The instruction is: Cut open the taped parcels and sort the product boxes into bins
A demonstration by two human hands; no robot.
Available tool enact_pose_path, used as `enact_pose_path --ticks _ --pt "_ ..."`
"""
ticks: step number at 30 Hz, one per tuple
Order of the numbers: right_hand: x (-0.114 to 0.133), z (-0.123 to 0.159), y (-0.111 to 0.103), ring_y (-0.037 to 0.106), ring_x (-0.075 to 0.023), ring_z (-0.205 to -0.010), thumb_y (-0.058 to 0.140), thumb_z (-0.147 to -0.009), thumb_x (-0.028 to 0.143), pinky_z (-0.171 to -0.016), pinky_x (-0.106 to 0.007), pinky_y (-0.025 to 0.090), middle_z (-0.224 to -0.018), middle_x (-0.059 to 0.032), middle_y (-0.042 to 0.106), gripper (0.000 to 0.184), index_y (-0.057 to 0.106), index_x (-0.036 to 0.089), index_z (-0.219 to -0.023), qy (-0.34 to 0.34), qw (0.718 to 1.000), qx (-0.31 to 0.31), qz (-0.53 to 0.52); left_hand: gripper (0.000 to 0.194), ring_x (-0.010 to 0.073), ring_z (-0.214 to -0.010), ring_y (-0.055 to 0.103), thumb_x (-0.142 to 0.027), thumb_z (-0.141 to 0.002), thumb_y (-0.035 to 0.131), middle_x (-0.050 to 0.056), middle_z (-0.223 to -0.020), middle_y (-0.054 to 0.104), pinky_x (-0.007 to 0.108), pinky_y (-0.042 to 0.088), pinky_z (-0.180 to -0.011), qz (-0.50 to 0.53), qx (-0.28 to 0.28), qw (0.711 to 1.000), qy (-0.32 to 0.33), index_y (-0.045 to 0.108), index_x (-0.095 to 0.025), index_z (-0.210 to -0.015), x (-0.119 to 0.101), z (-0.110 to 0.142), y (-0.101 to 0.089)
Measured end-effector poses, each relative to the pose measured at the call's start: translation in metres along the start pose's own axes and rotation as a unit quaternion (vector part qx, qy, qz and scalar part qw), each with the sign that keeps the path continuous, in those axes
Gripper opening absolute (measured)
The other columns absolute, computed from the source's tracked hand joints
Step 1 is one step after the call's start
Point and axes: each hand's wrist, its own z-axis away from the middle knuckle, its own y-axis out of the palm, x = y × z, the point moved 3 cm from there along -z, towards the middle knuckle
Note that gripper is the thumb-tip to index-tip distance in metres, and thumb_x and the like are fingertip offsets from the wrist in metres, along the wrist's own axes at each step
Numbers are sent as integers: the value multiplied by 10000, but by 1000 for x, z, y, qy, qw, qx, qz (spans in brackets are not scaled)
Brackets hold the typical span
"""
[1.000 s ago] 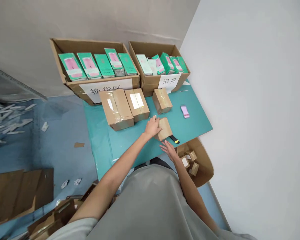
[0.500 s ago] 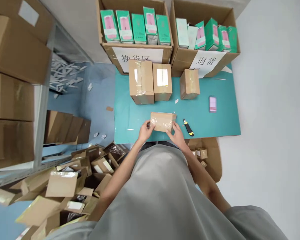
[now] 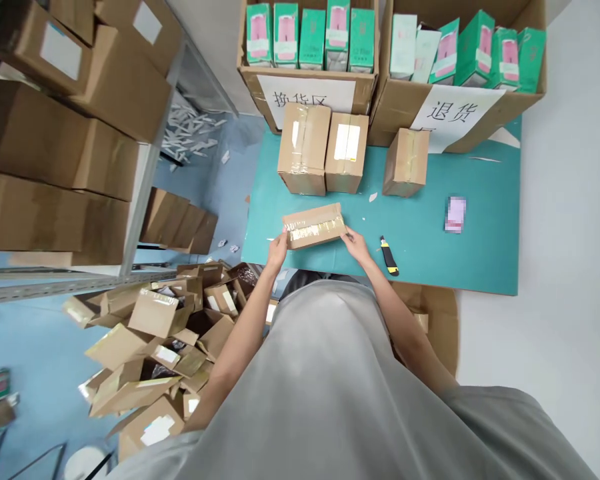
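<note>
A small taped cardboard box is held between my two hands near the front edge of the teal table. My left hand grips its left end, and my right hand grips the right end. Shiny clear tape runs along the side facing me. The box sits slightly tilted, its right end farther from me. To the right of my right hand lies a black and yellow utility knife.
Closed cartons and a smaller carton stand behind. Two large open boxes of green packs line the back. A phone lies at right. Emptied cartons pile on the floor at left, beside a loaded shelf.
The box has been turned in my hands, now showing a taped side and angled up to the right. My view has shifted left. The knife stays on the table.
</note>
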Motion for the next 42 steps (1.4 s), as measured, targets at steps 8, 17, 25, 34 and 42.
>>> enact_pose_path --ticks 8,17,25,34,42 --pt "-12 64 -38 777 -377 -1334 720 -1025 644 -1171 -566 625 -1562 -145 736 622 798 222 -1475 21 999 -18 18 535 345 -1365 718 -445 -995 706 176 -1454 783 480 536 -1238 83 12 996 -16 739 -117 -1417 3 29 38" --pt "-47 75 -60 815 -347 -1218 1024 -732 453 -1103 -562 657 -1481 -150 791 864 750 193 -1508 112 992 53 -11 1086 379 -1565 588 -378 -729 973 209 -1700 596 549 483 -1309 73 139 988 -5 513 -197 -1696 22 47 50" --pt "-60 60 -62 631 -396 -1530 945 -776 654 -1177 -553 612 -1693 -161 628 759 832 225 -1392 65 996 54 21 714 382 -1571 585 -359 -870 824 177 -1607 692 555 502 -1287 92 96 991 -20 695 -201 -1554 29 49 55" --pt "-31 40 -77 607 -380 -1565 637 -1013 807 -1294 -507 496 -1523 -127 765 622 934 260 -1014 7 995 3 98 511 382 -1393 719 -609 -916 835 133 -1371 833 482 568 -1216 112 -12 994 6 902 -164 -1158 13 31 33" --pt "-57 39 -71 813 -416 -1183 572 -1026 766 -1074 -503 634 -1079 -121 890 669 871 173 -943 77 991 -12 111 469 313 -1170 796 -561 -1035 637 170 -1214 857 444 640 -1047 89 19 992 -82 835 -140 -1094 44 15 58"
